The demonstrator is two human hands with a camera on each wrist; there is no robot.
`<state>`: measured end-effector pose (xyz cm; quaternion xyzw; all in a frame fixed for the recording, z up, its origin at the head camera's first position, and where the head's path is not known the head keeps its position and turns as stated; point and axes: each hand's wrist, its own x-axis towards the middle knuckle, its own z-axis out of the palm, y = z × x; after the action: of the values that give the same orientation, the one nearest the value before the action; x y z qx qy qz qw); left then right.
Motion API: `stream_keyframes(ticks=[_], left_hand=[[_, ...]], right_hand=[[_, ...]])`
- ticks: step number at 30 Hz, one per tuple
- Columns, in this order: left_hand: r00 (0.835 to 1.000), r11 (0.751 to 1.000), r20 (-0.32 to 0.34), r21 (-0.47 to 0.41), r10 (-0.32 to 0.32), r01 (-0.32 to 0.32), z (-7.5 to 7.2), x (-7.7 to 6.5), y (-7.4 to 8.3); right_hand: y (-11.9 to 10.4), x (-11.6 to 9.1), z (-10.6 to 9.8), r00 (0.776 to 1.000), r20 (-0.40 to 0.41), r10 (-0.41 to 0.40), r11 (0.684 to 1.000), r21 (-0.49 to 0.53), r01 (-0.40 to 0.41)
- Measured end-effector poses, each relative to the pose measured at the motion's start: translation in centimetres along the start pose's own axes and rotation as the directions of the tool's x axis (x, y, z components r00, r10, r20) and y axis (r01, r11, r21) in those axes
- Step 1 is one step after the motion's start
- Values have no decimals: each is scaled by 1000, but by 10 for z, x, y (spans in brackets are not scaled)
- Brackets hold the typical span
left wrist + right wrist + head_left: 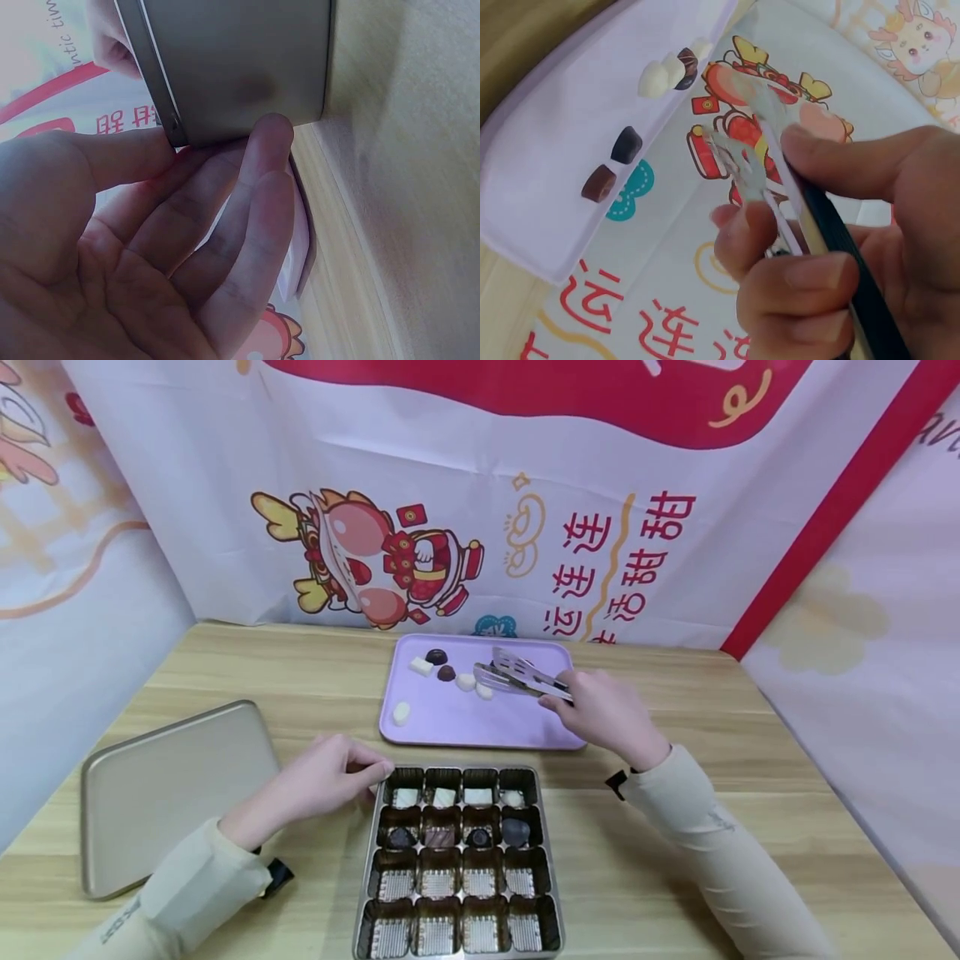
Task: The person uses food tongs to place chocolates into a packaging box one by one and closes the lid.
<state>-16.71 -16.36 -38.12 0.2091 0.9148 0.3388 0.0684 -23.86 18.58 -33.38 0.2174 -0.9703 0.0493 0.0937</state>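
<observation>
My left hand [322, 777] grips the far left corner of a metal chocolate box [437, 883]. In the left wrist view its thumb is at the rim and the fingers bend against the box's outer wall [247, 67]. White and dark chocolates sit in the two far rows of the divided insert; ridged bottoms show in the two near rows. Metal tongs [528, 677] with dark handles are held in my right hand [607, 710], their tips spread over a lilac tray [517, 725]. On that tray lie loose chocolates, including a white oval one [402, 714] and a dark one [626, 145].
A flat metal lid [180, 793] lies on the wooden table [315, 668] at the left, beyond my left forearm. Behind the tray hangs a printed white cloth [450, 460] with red shapes and a cartoon figure. White cloth sides flank the table.
</observation>
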Motion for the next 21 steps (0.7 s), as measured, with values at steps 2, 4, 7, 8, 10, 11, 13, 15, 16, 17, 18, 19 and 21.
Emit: stream_keyframes(ticks=[2, 4, 7, 8, 10, 11, 13, 15, 16, 17, 18, 19, 21], left_hand=[[1000, 1000, -3, 0, -2, 2, 0, 0, -1], [1000, 1000, -5, -1, 2, -2, 0, -1, -2], [1000, 1000, -7, -1, -2, 2, 0, -1, -2], [1000, 1000, -8, 2, -1, 1, 0, -1, -1], [1000, 1000, -8, 9, 0, 0, -1, -2, -1], [1000, 1000, -9, 13, 0, 0, -1, -2, 0], [1000, 1000, -8, 12, 0, 1, -1, -2, 1], [1000, 1000, -7, 11, -2, 3, -1, -2, 1], [1000, 1000, -6, 11, -5, 5, -1, -2, 2], [1000, 1000, -5, 10, -6, 6, -1, -2, 2], [1000, 1000, -3, 8, -8, 8, -1, -2, 2], [1000, 1000, -4, 9, -10, 10, -1, -2, 2], [1000, 1000, -2, 8, -11, 11, -1, -2, 2]], right_hand=[[-5, 5, 3, 1000, 11, 25, 1000, -5, -25], [-10, 9, 5, 998, 25, 49, 999, -11, -49], [-14, 15, 11, 995, 57, 81, 997, -20, -80], [-15, 16, 13, 994, 69, 85, 996, -26, -84], [-15, 19, 18, 991, 98, 87, 996, -40, -83], [-15, 19, 20, 989, 116, 87, 996, -41, -83], [-15, 20, 23, 986, 145, 85, 996, -37, -81], [-15, 21, 25, 983, 162, 89, 996, -28, -86], [-15, 21, 27, 982, 167, 93, 996, -16, -92], [-15, 21, 27, 981, 169, 97, 995, -4, -98], [-15, 21, 28, 981, 166, 100, 995, 2, -102], [-15, 21, 28, 981, 164, 102, 994, 14, -106], [-15, 21, 29, 984, 151, 96, 994, 31, -102]])
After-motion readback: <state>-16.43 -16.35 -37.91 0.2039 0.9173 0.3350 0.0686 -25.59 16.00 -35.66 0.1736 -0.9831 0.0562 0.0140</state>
